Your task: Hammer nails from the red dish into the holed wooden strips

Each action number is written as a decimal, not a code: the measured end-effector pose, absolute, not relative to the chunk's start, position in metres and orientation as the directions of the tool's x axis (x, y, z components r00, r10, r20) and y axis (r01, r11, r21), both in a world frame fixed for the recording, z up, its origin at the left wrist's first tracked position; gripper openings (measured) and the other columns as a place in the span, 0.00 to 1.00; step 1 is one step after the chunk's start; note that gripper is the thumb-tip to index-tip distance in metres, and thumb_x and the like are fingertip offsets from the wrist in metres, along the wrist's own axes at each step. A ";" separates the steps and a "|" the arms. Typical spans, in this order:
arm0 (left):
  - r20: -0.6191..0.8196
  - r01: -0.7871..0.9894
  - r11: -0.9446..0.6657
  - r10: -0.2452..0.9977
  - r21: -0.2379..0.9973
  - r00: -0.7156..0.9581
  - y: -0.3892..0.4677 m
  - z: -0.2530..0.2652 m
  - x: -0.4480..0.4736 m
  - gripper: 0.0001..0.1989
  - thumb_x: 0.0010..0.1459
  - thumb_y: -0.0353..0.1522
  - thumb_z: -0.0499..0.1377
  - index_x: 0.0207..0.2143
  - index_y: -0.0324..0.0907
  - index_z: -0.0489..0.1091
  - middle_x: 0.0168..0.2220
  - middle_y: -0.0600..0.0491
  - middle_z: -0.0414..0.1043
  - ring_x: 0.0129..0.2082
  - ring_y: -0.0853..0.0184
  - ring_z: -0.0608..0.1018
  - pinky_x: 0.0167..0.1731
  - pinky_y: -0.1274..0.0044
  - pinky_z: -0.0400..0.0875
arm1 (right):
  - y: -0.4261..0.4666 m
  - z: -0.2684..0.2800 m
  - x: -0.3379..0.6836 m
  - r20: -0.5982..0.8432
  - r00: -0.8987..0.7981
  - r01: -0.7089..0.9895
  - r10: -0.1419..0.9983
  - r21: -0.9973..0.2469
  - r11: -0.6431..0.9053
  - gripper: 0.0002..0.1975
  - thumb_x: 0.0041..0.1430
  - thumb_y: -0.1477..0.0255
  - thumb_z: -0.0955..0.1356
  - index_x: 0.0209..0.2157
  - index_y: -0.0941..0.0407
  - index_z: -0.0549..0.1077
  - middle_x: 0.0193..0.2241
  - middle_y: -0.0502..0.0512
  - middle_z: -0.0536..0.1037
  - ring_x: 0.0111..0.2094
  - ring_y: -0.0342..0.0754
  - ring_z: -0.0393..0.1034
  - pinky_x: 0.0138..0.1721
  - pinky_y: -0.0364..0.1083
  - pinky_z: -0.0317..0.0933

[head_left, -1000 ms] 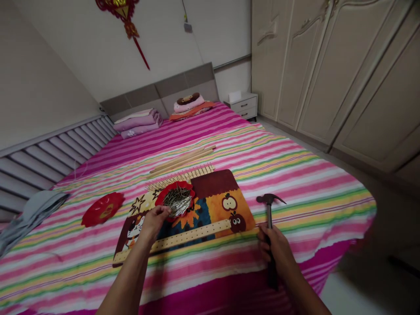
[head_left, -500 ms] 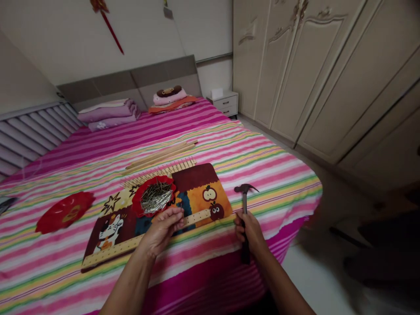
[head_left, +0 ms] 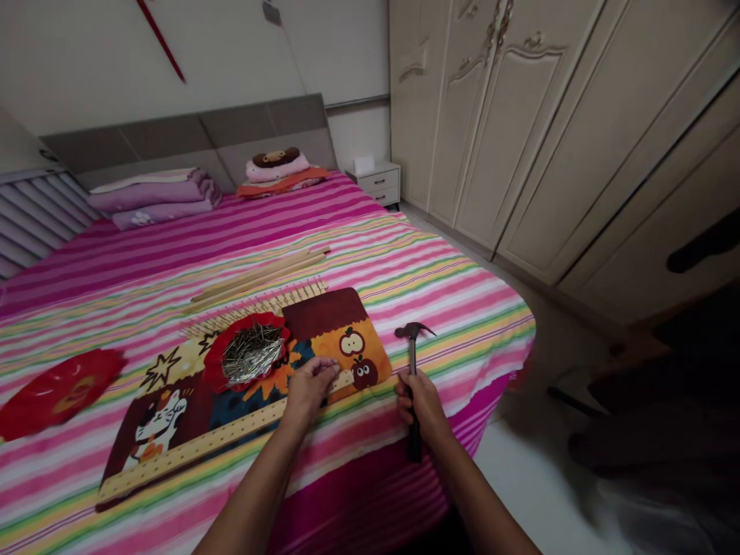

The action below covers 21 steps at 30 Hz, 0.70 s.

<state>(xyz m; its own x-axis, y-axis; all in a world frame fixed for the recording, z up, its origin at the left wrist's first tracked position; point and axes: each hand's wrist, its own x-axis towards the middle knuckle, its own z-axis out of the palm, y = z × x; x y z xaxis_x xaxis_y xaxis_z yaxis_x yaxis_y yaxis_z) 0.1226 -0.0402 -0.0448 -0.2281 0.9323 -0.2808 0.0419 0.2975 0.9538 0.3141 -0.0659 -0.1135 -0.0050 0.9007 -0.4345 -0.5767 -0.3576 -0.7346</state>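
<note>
My left hand [head_left: 312, 387] is over the right part of a pale wooden strip [head_left: 231, 430] with rows of small holes. Its thumb and fingertips are pinched together on what seems to be a nail, mostly hidden by the fingers. In my right hand [head_left: 423, 405] is a claw hammer [head_left: 412, 351], gripped by its dark handle with the head up, just right of a patterned mat [head_left: 315, 317]. The strip lies along the mat's near edge. A red scalloped bowl [head_left: 213, 372] full of nails [head_left: 254, 353] stands on the mat, left of my left hand.
Beyond the bowl lies a strip with upright nails [head_left: 271, 303], with plain wooden sticks [head_left: 260, 276] behind it. A red dish [head_left: 63, 393] is at left on the striped bedspread [head_left: 451, 308]. Folded bedding [head_left: 156, 196] sits near the headboard; a wardrobe [head_left: 520, 139] stands at right.
My left hand has moved from beside the bowl rightward along the strip, still pinched. The view has turned slightly right. My right hand still holds the hammer in the same way.
</note>
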 end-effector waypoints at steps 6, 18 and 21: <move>-0.163 0.282 0.218 0.965 0.935 -0.204 -0.039 -0.055 0.121 0.16 0.36 0.44 0.64 0.24 0.41 0.72 0.19 0.56 0.70 0.21 0.72 0.68 0.21 0.81 0.59 | -0.067 -0.112 0.314 -0.428 -0.003 -0.571 0.904 -0.741 -0.353 0.12 0.62 0.69 0.65 0.45 0.59 0.69 0.37 0.53 0.74 0.30 0.44 0.71 0.29 0.45 0.68; -0.084 0.435 0.169 0.975 0.884 -0.208 -0.042 -0.057 0.122 0.13 0.43 0.42 0.60 0.25 0.42 0.73 0.23 0.56 0.73 0.25 0.70 0.70 0.28 0.79 0.62 | -0.066 -0.111 0.314 -0.444 0.017 -0.522 0.896 -0.768 -0.370 0.12 0.62 0.69 0.64 0.45 0.59 0.69 0.37 0.53 0.74 0.29 0.43 0.71 0.28 0.45 0.68; -0.048 0.493 0.134 0.982 0.860 -0.184 -0.045 -0.057 0.123 0.12 0.45 0.42 0.58 0.25 0.42 0.72 0.25 0.55 0.74 0.26 0.69 0.72 0.29 0.78 0.64 | -0.065 -0.109 0.313 -0.439 0.032 -0.500 0.898 -0.785 -0.366 0.11 0.62 0.69 0.64 0.43 0.59 0.69 0.34 0.52 0.74 0.27 0.42 0.70 0.25 0.43 0.67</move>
